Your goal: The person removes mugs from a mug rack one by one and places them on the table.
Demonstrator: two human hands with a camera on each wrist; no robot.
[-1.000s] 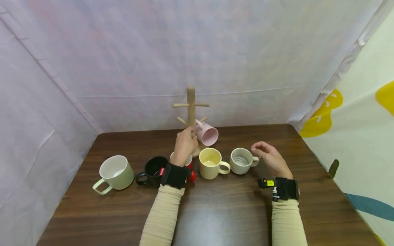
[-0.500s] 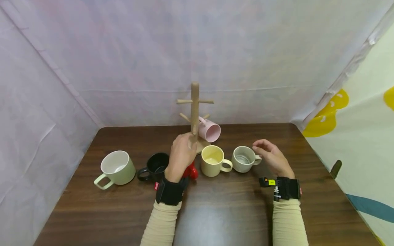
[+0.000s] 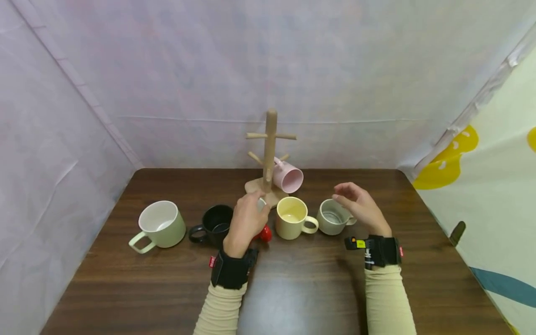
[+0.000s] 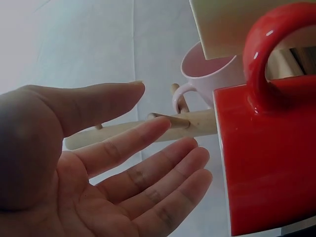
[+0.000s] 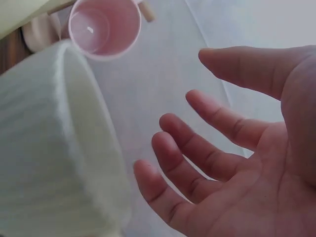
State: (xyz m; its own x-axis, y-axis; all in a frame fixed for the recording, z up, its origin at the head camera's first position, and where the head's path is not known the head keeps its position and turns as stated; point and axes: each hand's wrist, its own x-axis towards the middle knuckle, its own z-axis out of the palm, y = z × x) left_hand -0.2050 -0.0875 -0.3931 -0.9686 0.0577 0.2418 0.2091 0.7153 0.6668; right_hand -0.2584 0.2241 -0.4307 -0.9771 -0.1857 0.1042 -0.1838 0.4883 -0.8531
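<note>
My left hand (image 3: 246,222) hovers over the red mug (image 4: 271,163), its fingers extended and nothing held. In the head view the hand covers most of that mug; its red handle (image 3: 265,233) shows. Above the ribbed grey mug (image 3: 330,222) hangs my right hand (image 3: 362,209), fingers loosely bent and apart from the rim in the right wrist view. Behind the row stands a wooden mug tree (image 3: 270,149), with a pink mug (image 3: 289,179) hanging by its handle on a lower right peg. Between the red and grey mugs sits a yellow mug (image 3: 288,229).
Left of the red mug are a black mug (image 3: 215,230) and a large pale green mug (image 3: 169,232), handles pointing left. All rest on a dark wooden table (image 3: 310,288). A pale cloth wall (image 3: 201,79) rises behind the table's back edge.
My left hand has drawn back from the mug tree's post toward the red mug. The right hand has shifted slightly left, over the grey mug. The pink mug stays hanging.
</note>
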